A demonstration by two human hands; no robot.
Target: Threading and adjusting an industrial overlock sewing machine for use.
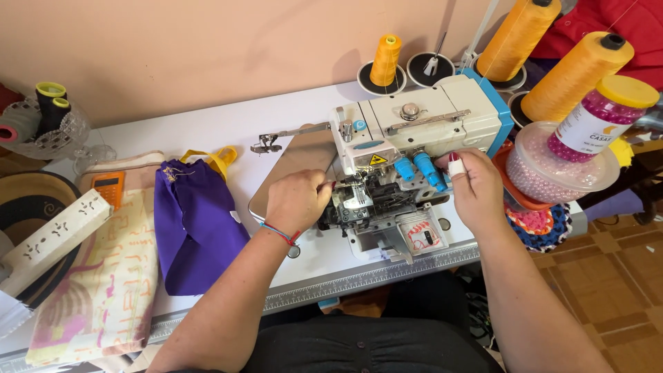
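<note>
Work in hand: the person is busy at the front of a white and blue overlock sewing machine (414, 138) that stands on a white worktable (207, 131); both hands are at its open lower mechanism, where the loopers and metal parts are exposed.
Progress, as a judgement: no fabric lies under the presser foot, so stitching looks not yet begun; the fiddling at the mechanism suggests threading or adjusting that is unfinished.
Supplies in place: tall yellow-orange thread cones (577, 76) stand on the rack behind and to the right of the machine.
Left hand (298, 200): fingers curled in close, tips pinched together right at the metal foot area on the machine's left front; whatever is pinched is too fine to make out, so I cannot tell if it grips thread or only touches metal. A red and blue cord bracelet (282, 233) circles the wrist.
Right hand (475, 188): fingers bent loosely, pressed against the machine's right front beside two blue knobs (418, 168); the thumb with a white bandage lies on top. It touches rather than clasps.
Nearby cloth: a purple fabric drawstring bag with yellow straps (193, 221) lies on the table, well left of the machine, untouched.
Other items: a clear plastic tub of pink beads (556, 169) carrying a yellow-lidded jar of pink beads (601, 114) sits just right of the machine.
</note>
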